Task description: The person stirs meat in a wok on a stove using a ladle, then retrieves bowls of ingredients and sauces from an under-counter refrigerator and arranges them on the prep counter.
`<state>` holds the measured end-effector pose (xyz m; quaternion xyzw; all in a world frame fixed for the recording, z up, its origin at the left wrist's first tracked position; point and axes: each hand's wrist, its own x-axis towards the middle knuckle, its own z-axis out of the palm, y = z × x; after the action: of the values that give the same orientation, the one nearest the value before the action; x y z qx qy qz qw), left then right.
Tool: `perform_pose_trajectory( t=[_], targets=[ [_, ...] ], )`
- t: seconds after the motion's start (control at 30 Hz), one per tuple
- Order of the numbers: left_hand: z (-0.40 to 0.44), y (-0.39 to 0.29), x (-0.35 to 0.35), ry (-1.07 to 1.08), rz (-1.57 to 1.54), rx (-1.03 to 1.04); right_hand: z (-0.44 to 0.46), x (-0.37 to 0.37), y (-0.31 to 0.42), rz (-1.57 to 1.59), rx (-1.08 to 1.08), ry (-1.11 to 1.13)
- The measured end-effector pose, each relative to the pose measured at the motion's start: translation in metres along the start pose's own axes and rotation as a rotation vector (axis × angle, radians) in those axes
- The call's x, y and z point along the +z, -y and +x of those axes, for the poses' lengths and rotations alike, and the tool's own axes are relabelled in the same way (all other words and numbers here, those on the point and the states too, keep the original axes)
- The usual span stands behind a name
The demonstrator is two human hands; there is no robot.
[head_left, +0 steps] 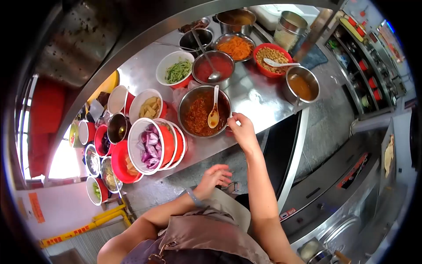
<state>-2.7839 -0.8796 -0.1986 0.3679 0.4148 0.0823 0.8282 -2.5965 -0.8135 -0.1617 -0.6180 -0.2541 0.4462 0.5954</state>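
My right hand (241,132) is at the right edge of a steel bowl (182,105), with thumb and fingers pinched on its rim. In the bowl is an oily red chili sauce (197,113), and a white spoon (216,99) leans in it with its scoop in the sauce. My left hand (212,181) is held low in front of the apron (198,233), off the counter, with its fingers loosely apart and nothing in them. Left of the bowl, a stack of red-and-white tubs (168,143) has chopped purple onion (150,148) in the top one.
Behind the bowl are a pot of red sauce (206,70), shredded carrot (237,47), a tub of sliced cucumber (178,71) and a red bowl of peanuts (272,55). A saucepan (303,86) stands near the counter's right edge. More ingredient tubs crowd the left side.
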Motion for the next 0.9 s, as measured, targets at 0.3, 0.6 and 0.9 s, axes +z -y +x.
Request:
perform_pose_trajectory(
  t=[0.3, 0.6, 0.9],
  targets=[
    [-0.008, -0.033, -0.004, -0.186, 0.001, 0.148, 0.006, 0.004, -0.002, -0.451, -0.159, -0.138],
    [-0.008, 0.002, -0.003, 0.055, 0.293, -0.064, -0.147, -0.081, -0.003, -0.259, 0.045, -0.475],
    [-0.026, 0.026, -0.006, 0.24, 0.582, -0.04, -0.202, -0.093, -0.108, -0.148, 0.239, -0.79]
  ],
)
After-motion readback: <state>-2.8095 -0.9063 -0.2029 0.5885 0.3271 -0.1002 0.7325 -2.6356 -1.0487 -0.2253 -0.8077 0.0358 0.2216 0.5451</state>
